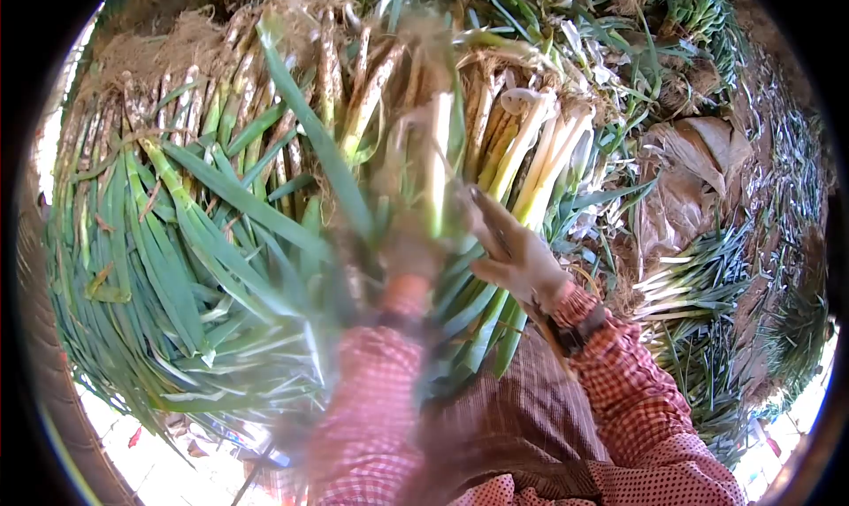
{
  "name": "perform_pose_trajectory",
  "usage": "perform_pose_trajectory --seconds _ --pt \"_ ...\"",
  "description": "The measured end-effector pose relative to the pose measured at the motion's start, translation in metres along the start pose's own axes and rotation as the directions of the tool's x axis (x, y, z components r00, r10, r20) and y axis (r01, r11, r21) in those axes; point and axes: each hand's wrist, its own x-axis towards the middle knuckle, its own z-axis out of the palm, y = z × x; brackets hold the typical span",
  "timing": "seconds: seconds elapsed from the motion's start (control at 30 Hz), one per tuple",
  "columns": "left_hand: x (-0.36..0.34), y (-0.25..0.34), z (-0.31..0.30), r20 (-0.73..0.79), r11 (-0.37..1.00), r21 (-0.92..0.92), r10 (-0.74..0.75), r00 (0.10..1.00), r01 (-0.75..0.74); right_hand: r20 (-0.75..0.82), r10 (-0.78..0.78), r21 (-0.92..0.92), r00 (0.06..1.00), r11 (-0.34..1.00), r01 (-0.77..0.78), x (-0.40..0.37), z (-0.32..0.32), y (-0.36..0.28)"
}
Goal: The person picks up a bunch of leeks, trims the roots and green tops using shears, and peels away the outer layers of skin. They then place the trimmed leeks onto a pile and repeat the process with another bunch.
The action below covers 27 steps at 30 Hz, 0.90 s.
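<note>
My left hand (411,245) is smeared by motion and reaches in among the leeks at the middle, its fingers not clear. Just above it stands a pale, peeled-looking leek stalk (438,161), overlapping the blur of the hand. My right hand (522,258), in a pale, soiled covering like a glove, has its fingers stretched up and to the left, the thumb apart. Its fingertips are close to that stalk. Beside them, to the upper right, lie cleaned white-stemmed leeks (553,157) with green leaves running down under the hand.
A wide heap of unpeeled leeks (186,117), with soil-brown roots, fills the left. Trimmed leaves and roots (619,46) litter the upper right. A crumpled brown sheet (690,174) lies at right, above a bunch of thin white-stemmed greens (681,285). Brown cloth (513,409) covers my lap.
</note>
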Motion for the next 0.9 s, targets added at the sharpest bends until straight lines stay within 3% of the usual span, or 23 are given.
perform_pose_trajectory --seconds 0.03,0.07,0.13,0.2,0.23,0.3,0.37,0.43,0.47,0.57,0.6,0.73,0.8,0.83,0.87,0.9 --pt "0.002 0.006 0.003 0.084 0.999 0.038 -0.035 0.996 0.032 0.032 -0.066 -0.025 0.997 0.997 0.067 -0.008 0.002 0.0" --pt "0.0 0.0 0.022 -0.056 0.996 0.079 0.034 0.998 -0.03 0.043 0.048 0.116 0.998 0.992 -0.053 -0.018 0.0 -0.002" --pt "-0.004 0.007 0.013 0.147 0.991 0.081 0.094 0.985 -0.107 -0.061 0.174 0.147 0.983 0.975 -0.164 -0.017 0.0 0.004" --pt "-0.016 -0.021 0.026 -0.18 0.926 -0.195 0.291 0.94 -0.324 -0.048 0.244 0.145 0.969 0.961 -0.235 -0.023 -0.002 0.006" --pt "-0.022 -0.041 0.033 -0.358 0.845 -0.289 0.341 0.869 -0.451 -0.041 0.279 0.143 0.96 0.952 -0.27 -0.026 -0.004 0.006" --pt "-0.032 -0.091 0.044 -0.417 0.77 -0.58 -0.002 0.909 -0.264 0.159 0.419 0.036 0.894 0.902 -0.43 -0.05 -0.009 -0.035" --pt "-0.054 -0.126 0.029 -0.585 0.96 -0.248 -0.04 0.81 -0.131 0.193 0.138 0.048 0.971 0.988 -0.15 -0.087 0.012 -0.006" --pt "-0.07 -0.156 0.033 -0.522 0.956 -0.284 -0.091 0.848 -0.072 0.343 0.313 -0.074 0.886 0.949 -0.307 -0.108 0.018 -0.027" --pt "-0.077 -0.163 0.037 -0.408 0.971 -0.22 -0.181 0.895 0.096 0.339 0.263 -0.067 0.903 0.964 -0.256 -0.115 0.025 -0.022" --pt "-0.08 -0.17 0.042 -0.276 0.956 -0.145 -0.286 0.918 0.255 0.305 0.157 -0.061 0.939 0.988 -0.145 -0.112 0.048 0.002" --pt "-0.077 -0.181 0.056 -0.328 0.951 -0.215 -0.286 0.9 0.224 0.277 0.153 -0.068 0.949 0.988 -0.139 -0.096 0.053 0.002" --pt "-0.085 -0.126 0.008 -0.191 0.915 -0.341 -0.293 0.937 0.217 0.082 0.121 -0.066 0.989 0.991 -0.115 -0.025 0.055 0.005" --pt "-0.076 -0.126 0.032 -0.375 0.947 -0.321 -0.126 0.919 -0.002 0.088 0.145 -0.009 0.985 0.989 -0.145 -0.023 0.049 0.003" --pt "-0.071 -0.12 0.033 -0.355 0.994 -0.106 -0.035 0.934 -0.003 0.1 0.158 0.013 0.982 0.987 -0.161 -0.025 0.045 -0.005" --pt "-0.066 -0.112 0.033 -0.333 0.993 0.115 0.056 0.941 -0.019 0.218 0.253 -0.074 0.943 0.967 -0.242 -0.037 0.044 -0.017" --pt "-0.057 -0.105 0.034 -0.311 0.984 0.178 0.052 0.949 0.004 0.352 0.336 -0.228 0.873 0.936 -0.269 -0.049 0.039 -0.032"
